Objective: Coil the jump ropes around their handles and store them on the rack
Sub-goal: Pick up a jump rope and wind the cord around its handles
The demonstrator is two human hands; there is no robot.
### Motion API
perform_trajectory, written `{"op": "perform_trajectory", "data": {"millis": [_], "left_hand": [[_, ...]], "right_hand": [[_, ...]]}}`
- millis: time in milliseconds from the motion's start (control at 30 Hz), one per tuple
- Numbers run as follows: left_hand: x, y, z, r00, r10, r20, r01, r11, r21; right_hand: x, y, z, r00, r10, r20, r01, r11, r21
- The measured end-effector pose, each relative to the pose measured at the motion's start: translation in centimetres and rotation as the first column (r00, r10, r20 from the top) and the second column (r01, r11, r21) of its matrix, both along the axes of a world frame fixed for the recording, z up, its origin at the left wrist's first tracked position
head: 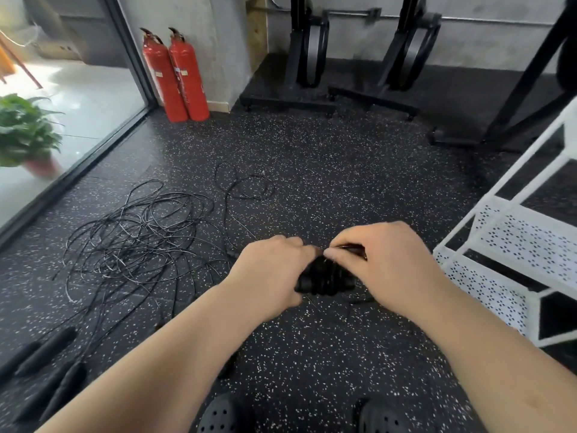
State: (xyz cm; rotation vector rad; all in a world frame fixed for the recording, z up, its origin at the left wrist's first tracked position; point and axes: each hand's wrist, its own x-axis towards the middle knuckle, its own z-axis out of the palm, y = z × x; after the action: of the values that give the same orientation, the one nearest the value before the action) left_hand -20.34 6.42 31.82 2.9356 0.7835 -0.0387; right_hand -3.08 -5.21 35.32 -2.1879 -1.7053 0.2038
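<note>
My left hand [274, 270] grips a pair of black jump rope handles [324, 279] with black rope wound round them, held low over the speckled floor. Beside it, my right hand [384, 260] pinches the thin rope end [349, 247] at the top of the bundle. A tangle of loose black ropes [140, 232] lies on the floor to the left, and several more black handles [46, 364] lie at the lower left. The white perforated rack [512, 245] stands at the right, close to my right hand.
Two red fire extinguishers [176, 76] stand against the wall behind. Black machine stands [312, 73] fill the back. A glass wall and a potted plant [25, 132] are at the left. My black shoes [224, 417] show at the bottom edge.
</note>
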Motion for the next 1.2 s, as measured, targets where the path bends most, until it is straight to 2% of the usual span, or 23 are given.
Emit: {"op": "perform_trajectory", "data": {"millis": [133,200,267,400,600,700,767,867,933,967,1000,1033,1100,1133,1200], "left_hand": [[0.9,-1.3,0.6,0.974,-0.218,0.057,0.214,0.975,0.064],[1.1,-1.6,0.9,0.964,-0.251,0.091,0.247,0.968,0.05],[1.2,-1.4,1.5,0.965,-0.233,0.124,0.231,0.972,0.034],[0.9,-0.7,2.3,0.984,-0.143,0.102,0.144,0.99,-0.001],[1.1,-1.6,2.0,0.967,-0.237,0.091,0.236,0.972,0.017],[0.8,-1.9,2.3,0.956,-0.249,0.156,0.251,0.968,0.002],[0.3,-2.3,2.8,0.953,-0.173,0.251,0.21,0.969,-0.131],[-0.3,-2.6,4.1,0.913,0.09,0.398,0.118,0.876,-0.468],[-0.3,-2.4,4.7,0.858,0.25,0.448,0.062,0.816,-0.575],[-0.2,-2.2,4.7,0.833,0.312,0.458,0.024,0.806,-0.591],[-0.1,-1.7,4.4,0.811,0.375,0.449,-0.031,0.794,-0.607],[-0.1,-1.2,4.1,0.794,0.439,0.42,-0.09,0.769,-0.633],[-0.2,0.1,3.3,0.791,0.504,0.348,-0.149,0.71,-0.688],[-0.2,0.6,2.9,0.807,0.501,0.312,-0.153,0.688,-0.71],[-0.5,1.2,2.5,0.843,0.47,0.263,-0.155,0.68,-0.717]], "right_hand": [[3.1,-0.3,-0.1,0.956,-0.061,-0.289,0.038,0.996,-0.085],[4.0,-0.8,0.3,0.888,-0.074,-0.453,0.03,0.994,-0.104],[4.6,-1.3,1.0,0.833,-0.082,-0.547,0.038,0.995,-0.092],[5.0,-1.8,1.5,0.846,-0.07,-0.528,0.077,0.997,-0.01],[4.2,-1.1,0.7,0.927,-0.055,-0.371,0.066,0.998,0.016],[4.5,-0.8,0.2,0.914,-0.026,-0.404,0.02,1.0,-0.021],[4.6,-0.6,0.1,0.832,-0.028,-0.553,0.009,0.999,-0.036],[4.2,-0.1,-0.5,0.597,-0.071,-0.799,0.08,0.996,-0.029],[3.6,0.5,-1.4,0.539,-0.124,-0.833,0.146,0.988,-0.053],[3.2,0.8,-1.8,0.541,-0.143,-0.829,0.158,0.985,-0.067],[2.8,1.0,-2.2,0.588,-0.148,-0.795,0.151,0.986,-0.072],[2.3,1.2,-2.5,0.685,-0.14,-0.715,0.128,0.989,-0.071],[1.0,1.4,-3.0,0.886,-0.102,-0.453,0.06,0.993,-0.105],[0.4,1.3,-3.3,0.934,-0.077,-0.349,0.029,0.99,-0.139],[-0.8,1.3,-3.6,0.97,-0.05,-0.239,0.004,0.982,-0.189]]}}
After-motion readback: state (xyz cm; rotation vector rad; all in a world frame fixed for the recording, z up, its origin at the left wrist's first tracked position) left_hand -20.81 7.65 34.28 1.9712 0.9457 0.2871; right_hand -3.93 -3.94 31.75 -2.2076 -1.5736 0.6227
